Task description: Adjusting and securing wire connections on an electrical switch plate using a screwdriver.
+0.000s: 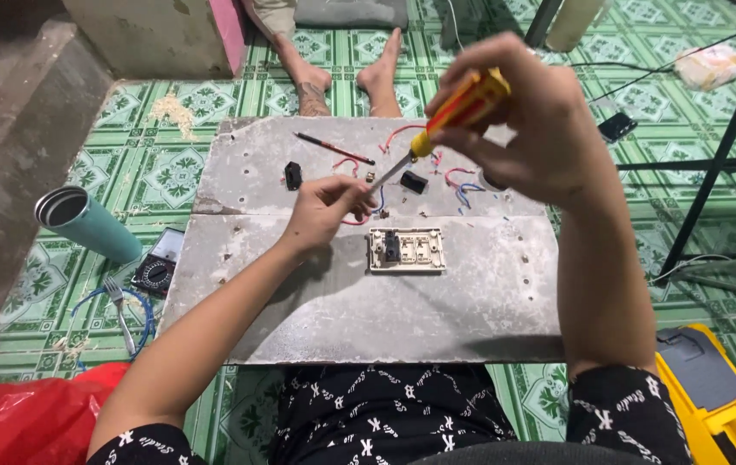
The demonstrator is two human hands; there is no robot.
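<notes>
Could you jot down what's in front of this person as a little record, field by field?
Right hand: grips a yellow-and-red screwdriver, tip pointing down toward the left hand
Left hand: pinches a small part with red wire at the tip
Work surface: grey slab on green patterned floor
On slab: beige switch plate, two black switch modules, loose wires, red pencil
Left of slab: teal tumbler, multimeter, pliers

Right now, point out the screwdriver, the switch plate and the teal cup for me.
screwdriver (463, 105), head view, on the yellow and red handle in the right hand (531, 129).
switch plate (406, 251), head view, on the middle of its cream face.
teal cup (97, 229), head view, on its side wall.
</notes>
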